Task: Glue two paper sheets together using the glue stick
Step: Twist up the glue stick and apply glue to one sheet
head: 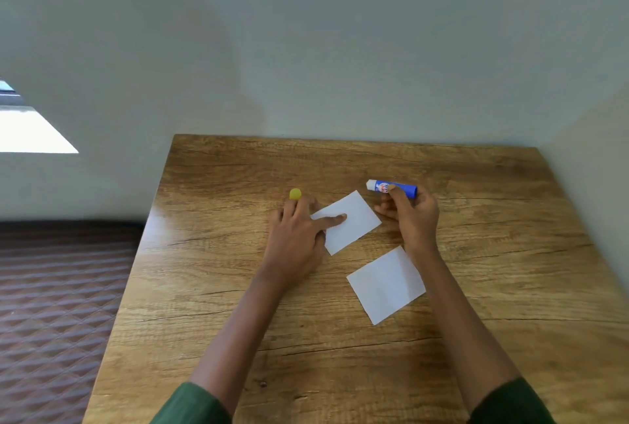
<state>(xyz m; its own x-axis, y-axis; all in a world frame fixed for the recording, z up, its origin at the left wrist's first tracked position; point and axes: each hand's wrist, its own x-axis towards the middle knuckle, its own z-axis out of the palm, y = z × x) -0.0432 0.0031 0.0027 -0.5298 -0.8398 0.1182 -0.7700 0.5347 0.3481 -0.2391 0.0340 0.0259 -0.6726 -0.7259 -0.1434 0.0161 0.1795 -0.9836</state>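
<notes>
left hand [296,240] lies flat with straight fingers, index finger [335,218] pressing on the far sheet [357,223], likely to pin it so it won't slide under the glue stroke. nothing is gripped there. right hand [417,216] is clenched round the glue stick [396,188], held roughly level just above and beyond the far sheet's right corner. its white tip points left toward the paper and isn't on it yet. the stick is uncapped. the yellow cap [295,194] sits on the table [238,287] right at the left fingertips, can't tell if they touch it; probably parked there to keep it out of the stroke path. near sheet [386,286] lies apart from the far one, closer to the person, beside the right forearm and untouched, so it stays clean until it's laid on. read: glue application about to start, no glue visible on either sheet. label: blue body with a red-and-white mark near the tip, text too small to read. both sheets are blank. green sleeves [194,403] at the bottom edge, a quilted brown surface [51,287] left of the table.
</notes>
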